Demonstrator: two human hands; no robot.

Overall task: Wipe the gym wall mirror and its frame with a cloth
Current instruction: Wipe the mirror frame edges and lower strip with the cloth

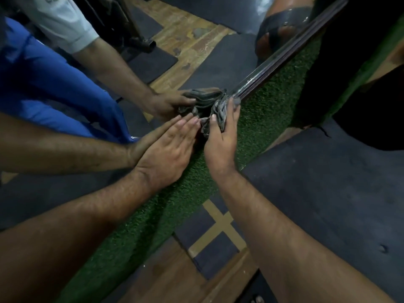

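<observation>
Nearest to the camera, two bare forearms reached forward over a floor of wooden boards (166, 278) and dark rubber mats (328, 193), with pale tape lines (218, 228) crossing one mat. Beyond them a strip of green artificial turf (262, 119) ran diagonally along the foot of the wall. The left hand (166, 154) lay flat with straight fingers, its fingertips touching the mirror glass (218, 68) low down, and it held nothing; its reflection met it fingertip to fingertip. Just beside it, the right hand (220, 136) gripped a crumpled grey cloth (218, 115), the fingers and thumb curled round it, and pressed it against the lower end of the mirror frame (284, 55), where the frame met the glass. The frame was a dark, glossy moulding and it went away from the cloth towards the upper right. In the glass behind the hands one could see the reflected hand with the reflected cloth, a reflected arm with a white sleeve (65, 20), blue trousers (54, 88), more mats and boards, and part of a dark metal gym machine (135, 38). To the far right of the frame everything was very dark, and I could not tell what stood there.
</observation>
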